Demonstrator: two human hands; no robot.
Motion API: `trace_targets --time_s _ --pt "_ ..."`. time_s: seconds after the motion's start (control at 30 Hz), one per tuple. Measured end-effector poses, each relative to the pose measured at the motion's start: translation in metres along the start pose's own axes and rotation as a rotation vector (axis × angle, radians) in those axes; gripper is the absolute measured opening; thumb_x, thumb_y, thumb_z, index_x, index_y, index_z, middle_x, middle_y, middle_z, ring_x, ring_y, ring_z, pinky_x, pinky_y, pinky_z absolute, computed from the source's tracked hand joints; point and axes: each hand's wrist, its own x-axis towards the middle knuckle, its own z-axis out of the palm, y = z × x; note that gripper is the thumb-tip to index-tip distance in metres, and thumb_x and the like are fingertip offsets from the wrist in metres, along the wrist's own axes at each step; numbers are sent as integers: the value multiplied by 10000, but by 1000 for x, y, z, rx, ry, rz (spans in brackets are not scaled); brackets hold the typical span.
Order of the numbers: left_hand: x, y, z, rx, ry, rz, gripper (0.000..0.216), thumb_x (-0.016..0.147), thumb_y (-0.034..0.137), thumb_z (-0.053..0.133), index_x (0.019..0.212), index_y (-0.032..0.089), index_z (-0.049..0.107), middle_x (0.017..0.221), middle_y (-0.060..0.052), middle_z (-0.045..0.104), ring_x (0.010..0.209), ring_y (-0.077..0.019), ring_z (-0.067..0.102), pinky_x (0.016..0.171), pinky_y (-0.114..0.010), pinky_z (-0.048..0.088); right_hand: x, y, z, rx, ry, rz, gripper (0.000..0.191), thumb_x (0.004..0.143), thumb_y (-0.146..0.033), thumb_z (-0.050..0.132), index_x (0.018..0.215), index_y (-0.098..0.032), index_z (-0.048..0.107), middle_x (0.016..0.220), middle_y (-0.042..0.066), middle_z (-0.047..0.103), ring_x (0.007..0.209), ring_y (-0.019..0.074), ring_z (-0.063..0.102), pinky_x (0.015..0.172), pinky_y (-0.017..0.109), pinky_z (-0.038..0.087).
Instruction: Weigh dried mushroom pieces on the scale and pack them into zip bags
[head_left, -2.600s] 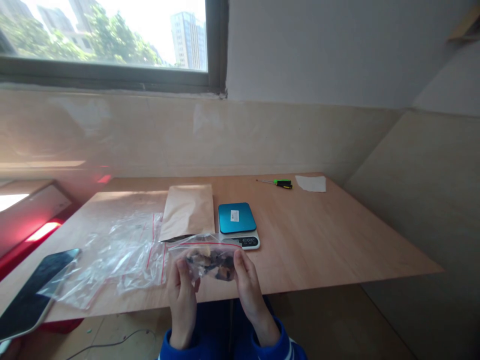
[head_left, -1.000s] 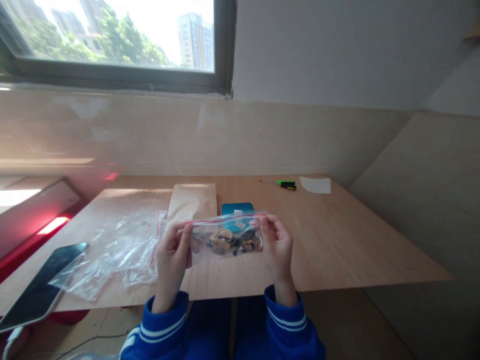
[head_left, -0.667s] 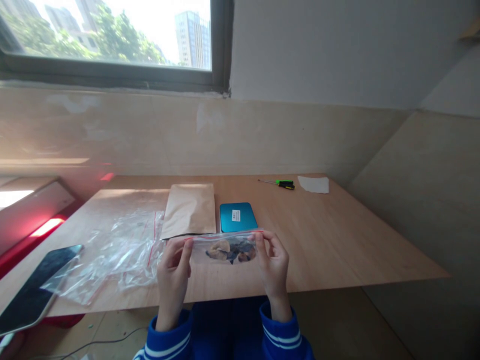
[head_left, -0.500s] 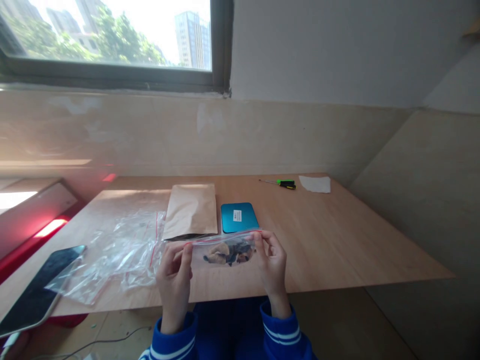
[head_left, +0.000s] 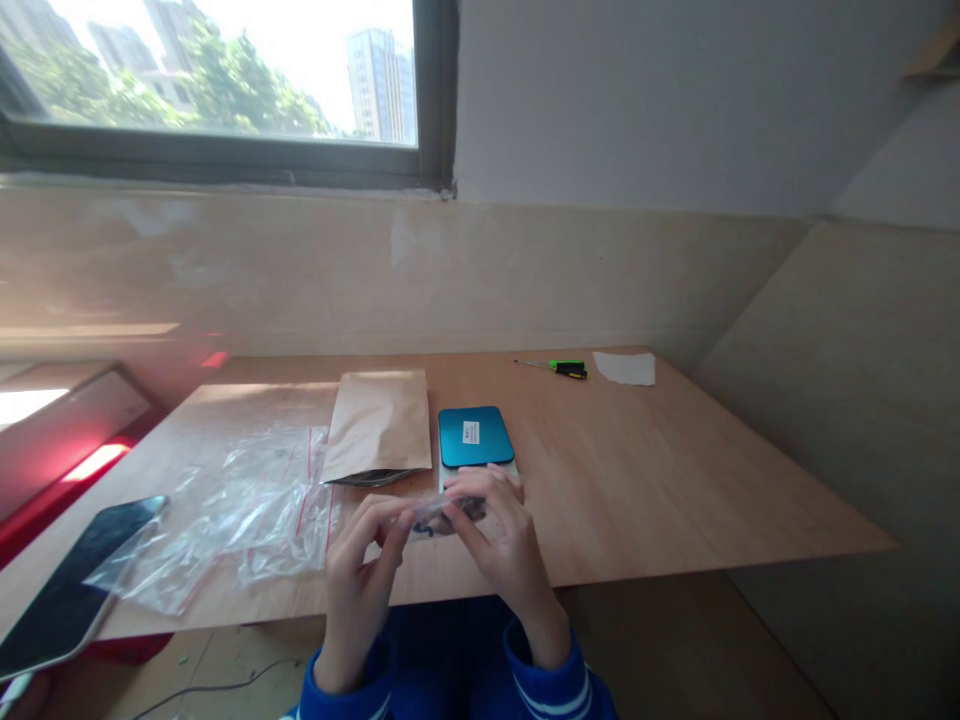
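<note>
Between my hands, above the table's front edge, is a small clear zip-lock bag (head_left: 431,524) with dark and brown dried pieces inside. My left hand (head_left: 369,560) pinches its left end between thumb and fingers. My right hand (head_left: 499,530) grips the other end, its fingers curled over the top and hiding much of the bag. Just beyond my right fingers lies a digital scale with a blue platform (head_left: 491,445) and a white label; its front part is partly covered by the hand. A brown paper pouch (head_left: 382,420) lies left of the scale, its mouth gaping toward me.
Several empty clear zip-lock bags (head_left: 255,500) are heaped on the left, overlapping a phone (head_left: 82,570) at the table's left edge. Screwdrivers (head_left: 566,368) and a white paper piece (head_left: 625,369) lie at the back right of the wooden table (head_left: 675,480).
The bag was stretched flat and upright between both hands; now it is bunched or folded smaller. My right hand has moved left and closed over it, and the scale's front edge has come into view.
</note>
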Motion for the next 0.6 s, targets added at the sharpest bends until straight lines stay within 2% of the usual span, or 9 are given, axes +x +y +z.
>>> trace_targets --time_s 0.07,0.13,0.37,0.6 --pt "0 0 -2 7 1 -10 136 897 267 567 907 208 690 717 -2 607 526 -91 508 513 -220 442 1 -3 -1 35 18 11 67 919 -264 598 866 -233 626 846 11 718 866 189 657 839 356 442" --pt "0 -1 -4 -5 -1 -17 127 884 272 588 929 210 689 717 2 602 522 -88 507 504 -218 439 1 -4 -2 29 30 20 102 920 -272 597 835 -232 637 785 8 707 783 185 649 763 343 445" --pt "-2 -7 0 -101 13 -62 100 861 254 619 919 213 691 730 4 602 500 -76 515 452 -200 429 0 0 -1 17 37 21 118 926 -272 590 836 -233 657 782 7 720 775 183 653 761 342 448" --pt "-4 -5 4 -140 23 -98 78 826 251 664 881 208 698 712 9 622 467 -73 518 417 -198 423 1 -10 5 28 28 -48 96 924 -263 599 851 -230 651 770 -2 717 740 164 652 737 321 452"
